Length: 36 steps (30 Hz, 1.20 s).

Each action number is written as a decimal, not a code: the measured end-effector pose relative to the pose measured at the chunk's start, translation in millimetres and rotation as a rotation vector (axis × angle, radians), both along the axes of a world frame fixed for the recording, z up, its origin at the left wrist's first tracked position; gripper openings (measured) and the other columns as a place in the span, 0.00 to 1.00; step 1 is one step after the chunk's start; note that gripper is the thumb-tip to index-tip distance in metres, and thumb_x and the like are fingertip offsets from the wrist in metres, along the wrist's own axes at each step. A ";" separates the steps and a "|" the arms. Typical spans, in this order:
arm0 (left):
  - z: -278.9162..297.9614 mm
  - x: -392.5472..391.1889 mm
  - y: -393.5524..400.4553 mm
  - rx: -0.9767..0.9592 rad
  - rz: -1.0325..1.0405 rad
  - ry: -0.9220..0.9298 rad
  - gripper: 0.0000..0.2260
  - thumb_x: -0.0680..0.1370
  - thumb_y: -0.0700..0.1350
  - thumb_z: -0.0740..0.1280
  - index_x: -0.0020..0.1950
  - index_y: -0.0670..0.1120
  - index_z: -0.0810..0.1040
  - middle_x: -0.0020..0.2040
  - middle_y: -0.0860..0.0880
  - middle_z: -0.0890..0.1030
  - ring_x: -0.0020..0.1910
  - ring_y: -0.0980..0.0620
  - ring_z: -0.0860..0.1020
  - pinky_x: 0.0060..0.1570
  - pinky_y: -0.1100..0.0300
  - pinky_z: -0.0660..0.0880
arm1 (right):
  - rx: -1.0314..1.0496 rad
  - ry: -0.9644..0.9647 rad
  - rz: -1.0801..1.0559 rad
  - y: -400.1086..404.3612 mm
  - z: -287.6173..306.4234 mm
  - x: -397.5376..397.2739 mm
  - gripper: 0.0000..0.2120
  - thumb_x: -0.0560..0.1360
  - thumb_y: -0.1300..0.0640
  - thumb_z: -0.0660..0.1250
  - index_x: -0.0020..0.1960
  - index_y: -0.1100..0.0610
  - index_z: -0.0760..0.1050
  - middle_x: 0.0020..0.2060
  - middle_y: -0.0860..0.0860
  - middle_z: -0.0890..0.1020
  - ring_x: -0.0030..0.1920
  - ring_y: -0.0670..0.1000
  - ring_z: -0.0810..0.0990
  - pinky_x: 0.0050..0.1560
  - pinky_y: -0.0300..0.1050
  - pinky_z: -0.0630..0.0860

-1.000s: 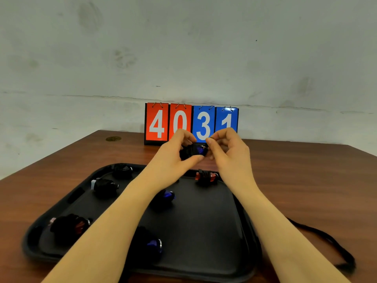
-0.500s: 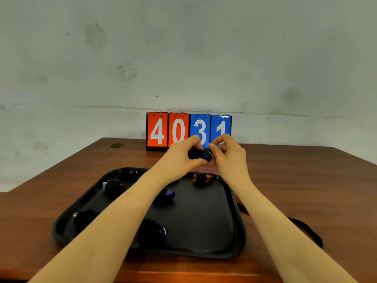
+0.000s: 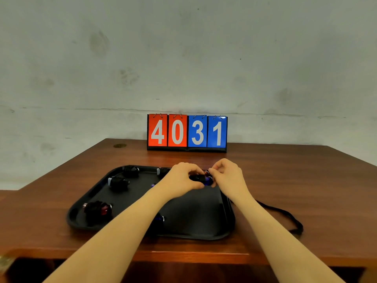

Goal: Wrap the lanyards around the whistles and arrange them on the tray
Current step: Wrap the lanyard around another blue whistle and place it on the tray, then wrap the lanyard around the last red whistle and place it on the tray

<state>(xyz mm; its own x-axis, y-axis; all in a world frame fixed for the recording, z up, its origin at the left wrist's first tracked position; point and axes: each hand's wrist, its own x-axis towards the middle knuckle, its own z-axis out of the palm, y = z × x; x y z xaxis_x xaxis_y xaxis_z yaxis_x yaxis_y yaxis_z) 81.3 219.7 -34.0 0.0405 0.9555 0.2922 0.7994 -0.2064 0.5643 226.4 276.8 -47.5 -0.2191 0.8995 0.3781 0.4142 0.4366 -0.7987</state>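
A wrapped blue whistle [image 3: 202, 179] is gripped by curled fingers of the left hand [image 3: 183, 177] and right hand [image 3: 227, 174] over the tray's [image 3: 200, 231] far right corner; setting down appears next.

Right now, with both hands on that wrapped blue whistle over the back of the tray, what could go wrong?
1. The blue whistle is pinched between left hand and right hand; letting go loosely might unwind its lanyard.
2. A red whistle sits right behind; setting down could knock it.
3. A loose lanyard trails beside the tray; the right forearm might snag it.
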 end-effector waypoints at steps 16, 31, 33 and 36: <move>-14.6 5.5 2.7 -0.143 0.087 0.129 0.27 0.71 0.44 0.72 0.69 0.49 0.68 0.64 0.48 0.71 0.60 0.51 0.72 0.55 0.63 0.67 | -0.019 -0.311 0.019 5.7 -15.0 3.4 0.09 0.77 0.58 0.63 0.57 0.55 0.75 0.42 0.49 0.78 0.42 0.46 0.76 0.44 0.38 0.71; -10.2 57.9 20.4 0.038 0.008 0.052 0.12 0.77 0.40 0.63 0.60 0.47 0.74 0.53 0.50 0.76 0.51 0.55 0.73 0.55 0.62 0.72 | -0.004 -0.333 -0.141 18.0 -17.7 71.3 0.04 0.74 0.59 0.63 0.45 0.50 0.75 0.47 0.50 0.79 0.46 0.49 0.77 0.49 0.47 0.76; -11.1 63.5 30.0 0.042 -0.010 0.070 0.12 0.77 0.39 0.62 0.59 0.47 0.75 0.53 0.50 0.76 0.51 0.56 0.74 0.55 0.62 0.72 | -0.013 -0.389 -0.130 22.8 -21.5 75.6 0.04 0.73 0.58 0.65 0.47 0.51 0.74 0.50 0.51 0.77 0.48 0.50 0.77 0.51 0.47 0.75; -12.3 69.3 44.5 0.024 -0.032 0.135 0.14 0.77 0.39 0.63 0.61 0.47 0.74 0.58 0.49 0.76 0.55 0.54 0.74 0.59 0.59 0.71 | -0.021 -0.442 -0.093 27.7 -22.8 77.5 0.13 0.73 0.52 0.67 0.57 0.52 0.73 0.53 0.50 0.74 0.54 0.51 0.74 0.54 0.48 0.74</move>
